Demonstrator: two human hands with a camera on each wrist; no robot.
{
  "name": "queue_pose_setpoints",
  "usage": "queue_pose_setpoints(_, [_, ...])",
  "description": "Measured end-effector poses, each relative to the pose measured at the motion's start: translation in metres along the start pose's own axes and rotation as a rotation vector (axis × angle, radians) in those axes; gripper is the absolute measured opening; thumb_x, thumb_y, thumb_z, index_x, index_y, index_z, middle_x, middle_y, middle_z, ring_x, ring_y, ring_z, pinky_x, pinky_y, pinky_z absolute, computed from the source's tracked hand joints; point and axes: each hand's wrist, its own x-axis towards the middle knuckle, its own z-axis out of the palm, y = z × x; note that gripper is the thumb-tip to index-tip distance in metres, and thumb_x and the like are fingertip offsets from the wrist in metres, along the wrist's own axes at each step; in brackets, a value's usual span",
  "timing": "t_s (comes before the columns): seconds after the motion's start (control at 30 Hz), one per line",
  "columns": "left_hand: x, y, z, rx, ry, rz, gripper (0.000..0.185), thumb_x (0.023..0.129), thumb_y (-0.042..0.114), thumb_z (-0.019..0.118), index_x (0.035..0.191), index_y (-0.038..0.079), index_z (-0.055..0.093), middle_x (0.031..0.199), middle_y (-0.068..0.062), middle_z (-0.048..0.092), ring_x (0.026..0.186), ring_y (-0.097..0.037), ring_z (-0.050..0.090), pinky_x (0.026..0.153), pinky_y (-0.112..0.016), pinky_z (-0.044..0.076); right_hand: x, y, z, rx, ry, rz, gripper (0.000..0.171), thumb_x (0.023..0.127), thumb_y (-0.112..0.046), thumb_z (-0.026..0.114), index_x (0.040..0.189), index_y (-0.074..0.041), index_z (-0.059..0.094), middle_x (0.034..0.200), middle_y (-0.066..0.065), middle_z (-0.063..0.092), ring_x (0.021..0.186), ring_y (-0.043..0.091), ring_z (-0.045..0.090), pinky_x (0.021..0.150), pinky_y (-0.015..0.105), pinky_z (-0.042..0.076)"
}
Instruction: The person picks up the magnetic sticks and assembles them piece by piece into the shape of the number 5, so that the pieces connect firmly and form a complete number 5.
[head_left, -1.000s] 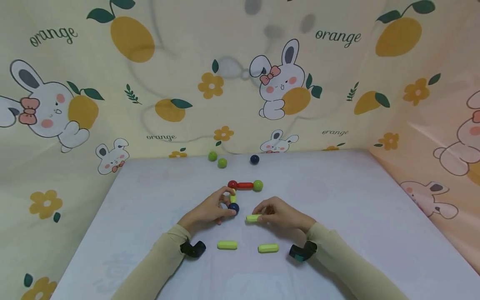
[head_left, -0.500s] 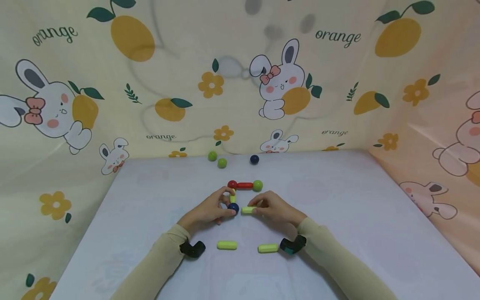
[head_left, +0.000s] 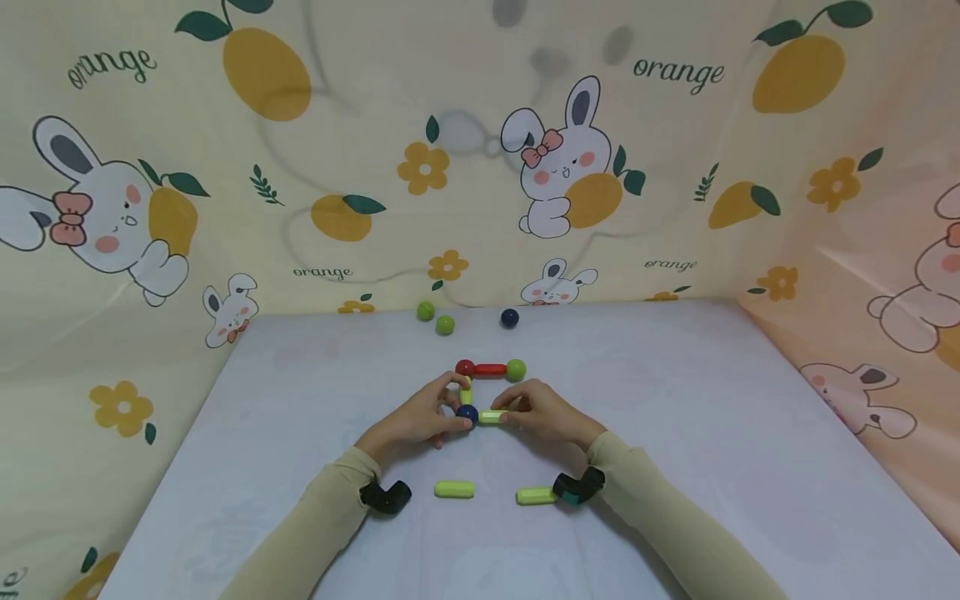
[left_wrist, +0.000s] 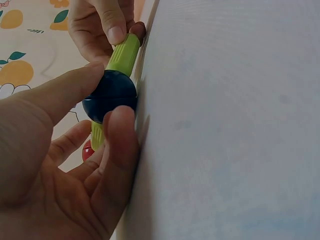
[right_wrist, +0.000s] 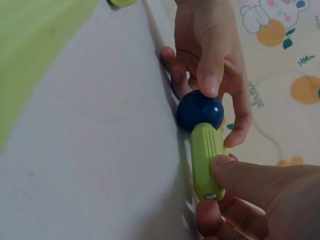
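My left hand (head_left: 420, 417) holds a navy ball (left_wrist: 110, 95) between thumb and fingers, close over the white table. From the ball a light green rod (head_left: 466, 393) runs back to a red ball (head_left: 465, 367). A red rod (head_left: 491, 370) joins that red ball to a green ball (head_left: 516, 370) on its right. My right hand (head_left: 551, 414) pinches another light green rod (right_wrist: 202, 150) between thumb and fingers. This rod is ridged, and a small metal disc shows in its near end. Its other end meets the navy ball's right side.
Two more light green rods, a left one (head_left: 454, 489) and a right one (head_left: 535, 497), lie nearer the front. By the back cloth sit two green balls (head_left: 445, 325) and a second navy ball (head_left: 510, 318). A black camera (head_left: 386, 497) is strapped at each wrist.
My right hand has moved left and slightly back, bringing its light green rod up against the navy ball. My left hand has kept its place and hold.
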Motion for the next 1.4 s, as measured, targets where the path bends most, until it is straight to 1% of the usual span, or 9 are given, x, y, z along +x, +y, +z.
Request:
queue_pose_setpoints(0.13, [0.0004,0.0001,-0.0001,-0.004,-0.005,-0.001,0.054,0.092,0.017,0.075,0.136,0.02,0.044,0.108,-0.01,0.059,0.054,-0.014,0.05,0.05,-0.023,0.049,0.0,0.0006,-0.0002,-0.002,0.005,-0.003,0.019,0.095,-0.01,0.069,0.113,-0.008,0.075,0.109,0.008,0.074,0.081,0.012,0.061,0.075,0.025,0.052])
queue_pose_setpoints(0.27, [0.0006,-0.0001,-0.0002,0.001,-0.006,0.001,0.055,0.092,0.017,0.075,0.137,0.02,0.044,0.108,-0.01,0.059,0.054,-0.014,0.05,0.049,-0.023,0.049,-0.0007,0.0001,-0.0007,-0.002,0.005,-0.004,0.019,0.095,-0.01,0.069,0.114,-0.008,0.074,0.11,0.007,0.073,0.083,0.013,0.062,0.079,0.026,0.052])
queue_pose_setpoints(0.37, [0.0004,0.0,0.0,0.002,-0.004,-0.002,0.055,0.091,0.017,0.076,0.137,0.02,0.045,0.108,-0.01,0.059,0.054,-0.014,0.05,0.049,-0.023,0.049,-0.0008,-0.0003,-0.0015,-0.001,0.004,-0.008,0.02,0.096,-0.011,0.069,0.114,-0.008,0.074,0.11,0.008,0.073,0.082,0.013,0.061,0.079,0.025,0.052])
queue_pose_setpoints(0.53, [0.0008,0.0005,0.0001,0.002,0.001,-0.011,0.055,0.091,0.016,0.076,0.137,0.02,0.045,0.108,-0.009,0.059,0.054,-0.013,0.05,0.049,-0.022,0.049,0.0006,0.0004,-0.0028,-0.002,0.008,-0.016,0.02,0.096,-0.011,0.068,0.115,-0.006,0.073,0.109,0.008,0.073,0.081,0.013,0.059,0.075,0.023,0.05])
queue_pose_setpoints(0.8, [0.0004,0.002,0.0001,0.013,0.02,-0.034,0.056,0.09,0.016,0.076,0.136,0.022,0.045,0.108,-0.009,0.06,0.054,-0.013,0.052,0.048,-0.022,0.049,-0.0007,-0.0022,-0.0034,0.002,0.012,-0.011,0.021,0.096,-0.011,0.068,0.116,-0.005,0.073,0.109,0.009,0.072,0.08,0.014,0.059,0.076,0.024,0.05])
queue_pose_setpoints(0.97, [0.0002,0.0019,0.0002,0.017,0.027,-0.036,0.054,0.09,0.016,0.077,0.135,0.024,0.046,0.107,-0.008,0.06,0.055,-0.013,0.052,0.048,-0.023,0.049,-0.0002,-0.0008,-0.0032,0.004,0.013,-0.02,0.021,0.096,-0.011,0.068,0.116,-0.005,0.072,0.108,0.009,0.072,0.079,0.013,0.059,0.074,0.023,0.05])
queue_pose_setpoints(1.2, [-0.0005,0.0022,0.0007,0.022,0.024,-0.029,0.055,0.09,0.016,0.077,0.135,0.022,0.046,0.107,-0.009,0.061,0.055,-0.014,0.053,0.049,-0.023,0.049,-0.0005,0.0015,-0.0026,0.032,0.005,-0.014,0.024,0.099,-0.016,0.065,0.119,-0.003,0.07,0.105,0.01,0.07,0.077,0.012,0.062,0.068,0.023,0.052])
queue_pose_setpoints(1.4, [-0.0009,0.002,0.001,0.018,0.024,-0.03,0.055,0.09,0.015,0.076,0.136,0.022,0.046,0.108,-0.009,0.061,0.055,-0.014,0.052,0.049,-0.023,0.049,-0.0032,0.0014,-0.0031,0.048,0.008,0.001,0.025,0.102,-0.02,0.061,0.119,-0.004,0.07,0.108,0.011,0.07,0.078,0.015,0.065,0.068,0.026,0.053])
